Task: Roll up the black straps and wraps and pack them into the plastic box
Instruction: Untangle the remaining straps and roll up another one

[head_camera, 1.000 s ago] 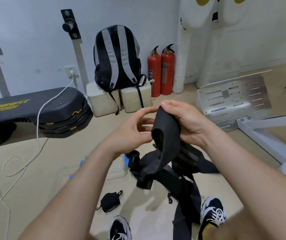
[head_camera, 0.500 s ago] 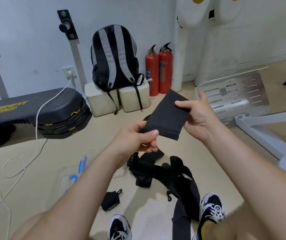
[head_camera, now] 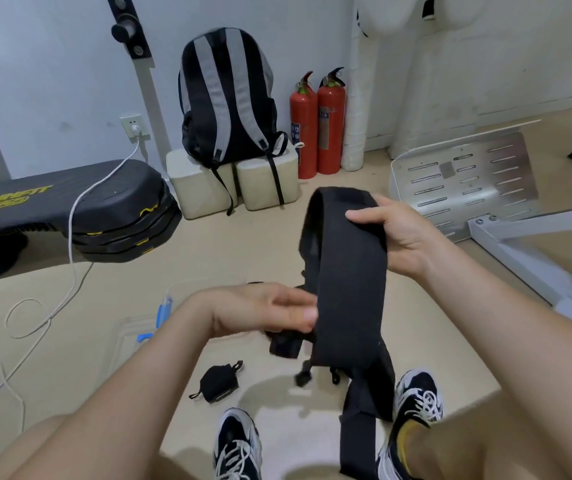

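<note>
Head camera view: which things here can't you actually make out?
All in the head view:
- Plastic box: clear-walled and partly behind the left forearm, so its contents can't be told.
- Left hand: the fingertips are motion-blurred, so its grip on the black wrap is unclear.
- Floor straps: mostly hidden behind the wrap and the hand.
- Fire extinguishers: the label print is too small to read.

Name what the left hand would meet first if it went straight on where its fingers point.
The wide black wrap, gripped by the right hand: the fingers of the left hand point rightward and seem at its edge, though blurred.
</note>
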Demonstrator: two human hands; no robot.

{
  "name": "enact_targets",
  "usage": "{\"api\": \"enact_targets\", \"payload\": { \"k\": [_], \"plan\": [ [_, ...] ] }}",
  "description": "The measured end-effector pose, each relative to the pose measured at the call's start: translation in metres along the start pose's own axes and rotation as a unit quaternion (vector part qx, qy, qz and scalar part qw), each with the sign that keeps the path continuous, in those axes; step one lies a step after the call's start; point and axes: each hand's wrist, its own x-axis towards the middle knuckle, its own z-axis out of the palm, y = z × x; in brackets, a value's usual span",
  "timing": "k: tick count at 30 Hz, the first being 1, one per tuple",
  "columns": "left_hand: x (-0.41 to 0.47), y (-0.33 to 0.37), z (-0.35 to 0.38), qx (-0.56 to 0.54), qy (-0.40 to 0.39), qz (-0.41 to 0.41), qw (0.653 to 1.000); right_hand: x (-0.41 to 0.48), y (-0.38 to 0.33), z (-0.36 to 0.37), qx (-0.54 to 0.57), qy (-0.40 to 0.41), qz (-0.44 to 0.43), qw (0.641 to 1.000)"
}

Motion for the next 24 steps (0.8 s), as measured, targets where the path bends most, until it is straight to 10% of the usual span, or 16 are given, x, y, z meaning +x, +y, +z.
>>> {"api": "enact_targets", "payload": {
  "k": [4, 7, 13, 18, 24],
  "plan": [
    [0.015, 0.002, -0.007, -0.476, 0.175, 0.106, 0.855, -0.027, 0.034, 0.021, -0.200, -0.166, -0.015, 0.965],
    [0.026, 0.001, -0.015, -0.555, 0.339, 0.106, 0.752, -0.041, 0.065, 0.013, -0.367, -0.208, 0.053, 0.905],
    [0.055, -0.011, 0.008, -0.427, 0.404, 0.089, 0.804, -0.047, 0.080, -0.020, -0.421, -0.267, 0.203, 0.843],
    [0.062, -0.016, 0.030, -0.311, 0.375, 0.146, 0.861, -0.029, 0.066, -0.015, -0.207, -0.105, 0.078, 0.969],
    [0.068, -0.022, 0.038, -0.352, 0.332, 0.095, 0.870, -0.019, 0.071, -0.017, -0.197, -0.043, 0.061, 0.977]
  ]
}}
